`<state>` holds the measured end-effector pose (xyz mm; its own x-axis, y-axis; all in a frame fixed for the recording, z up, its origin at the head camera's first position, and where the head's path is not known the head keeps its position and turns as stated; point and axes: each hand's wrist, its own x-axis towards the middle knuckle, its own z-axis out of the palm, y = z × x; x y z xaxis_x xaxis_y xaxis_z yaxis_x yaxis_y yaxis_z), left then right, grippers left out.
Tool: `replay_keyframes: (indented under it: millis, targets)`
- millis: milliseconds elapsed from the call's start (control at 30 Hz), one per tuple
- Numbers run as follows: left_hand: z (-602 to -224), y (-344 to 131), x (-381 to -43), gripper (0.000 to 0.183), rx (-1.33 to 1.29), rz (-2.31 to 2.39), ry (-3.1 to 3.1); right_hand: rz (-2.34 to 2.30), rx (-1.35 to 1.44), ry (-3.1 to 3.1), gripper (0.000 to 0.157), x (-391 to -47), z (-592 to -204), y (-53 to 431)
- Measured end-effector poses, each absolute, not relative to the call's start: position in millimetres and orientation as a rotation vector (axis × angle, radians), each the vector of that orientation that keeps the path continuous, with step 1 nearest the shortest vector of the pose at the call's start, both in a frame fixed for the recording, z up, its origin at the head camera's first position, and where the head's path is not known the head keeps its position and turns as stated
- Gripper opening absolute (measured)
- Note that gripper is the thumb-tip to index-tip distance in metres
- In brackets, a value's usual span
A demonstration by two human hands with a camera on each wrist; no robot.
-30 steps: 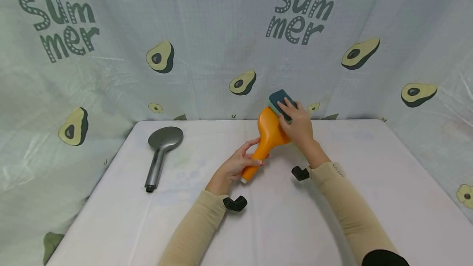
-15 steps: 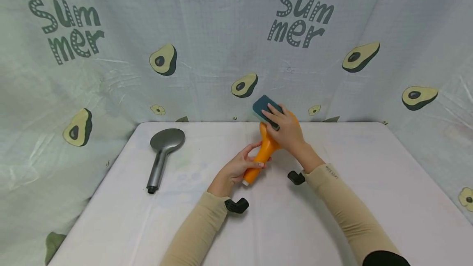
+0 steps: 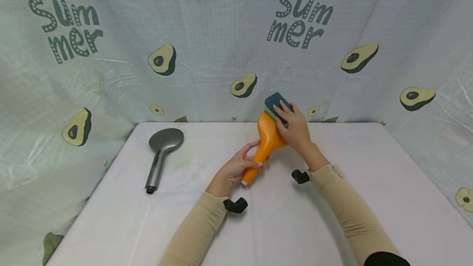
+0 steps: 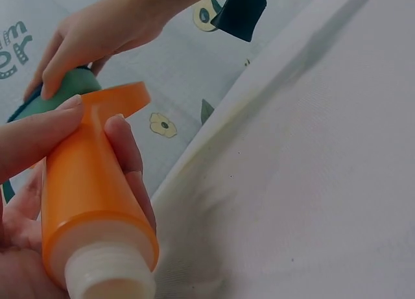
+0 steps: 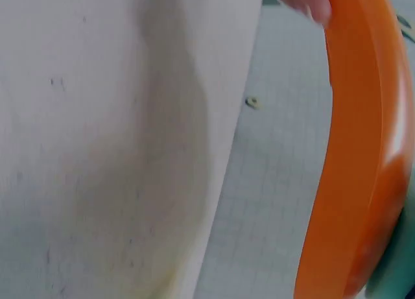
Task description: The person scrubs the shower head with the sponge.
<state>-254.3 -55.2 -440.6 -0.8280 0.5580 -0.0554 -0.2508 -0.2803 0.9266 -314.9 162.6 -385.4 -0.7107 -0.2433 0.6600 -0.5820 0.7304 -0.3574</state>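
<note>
My left hand (image 3: 236, 166) grips the handle of an orange shower head (image 3: 269, 134), raised over the table with its broad end pointing away. A white threaded end (image 4: 110, 273) shows at the handle's bottom in the left wrist view. In my right hand (image 3: 295, 128) is a sponge (image 3: 277, 104), dark blue on top and green beneath, pressed to the head's broad end. The right wrist view shows the orange shower head (image 5: 363, 143) close up, with the sponge's green side (image 5: 392, 266) against it. Part of the head is hidden behind my right hand.
A grey shower head (image 3: 162, 155) lies on the left of the white-covered table (image 3: 111, 225). Behind the table's far edge hangs a pale curtain (image 3: 207, 32) printed with avocados and lettering. Black wrist-worn pieces (image 3: 235, 205) stick out from both cuffs.
My right hand has slid the sponge left across the shower head and then back right. My left hand keeps its grip on the handle, almost still. The camera view has shifted slightly.
</note>
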Motion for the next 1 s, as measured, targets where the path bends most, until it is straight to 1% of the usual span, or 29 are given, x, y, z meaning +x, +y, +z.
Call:
replay_keyframes:
  millis: [133,233,367,600,733,833,1000]
  targets:
    - [-439,-55,-254,0.073,0.370,2.151,1.458,0.586,0.800,-2.280,0.042,-312,-385,151]
    - [-439,-55,-255,0.073,0.353,2.151,1.450,0.528,0.821,-2.288,0.043,-311,-384,150]
    - [-439,-57,-257,0.073,0.342,2.141,1.453,0.533,0.762,-2.372,0.045,-313,-381,161]
    - [-439,-61,-258,0.073,0.341,2.160,1.447,0.759,0.526,-2.553,0.051,-314,-385,187]
    - [-439,-62,-257,0.073,0.342,2.174,1.444,0.800,0.504,-2.511,0.049,-311,-388,188]
    - [-438,-63,-258,0.072,0.329,2.196,1.424,0.773,0.602,-2.440,0.047,-308,-388,181]
    - [-437,-64,-259,0.070,0.257,2.253,1.372,0.668,0.868,-2.279,0.046,-301,-392,171]
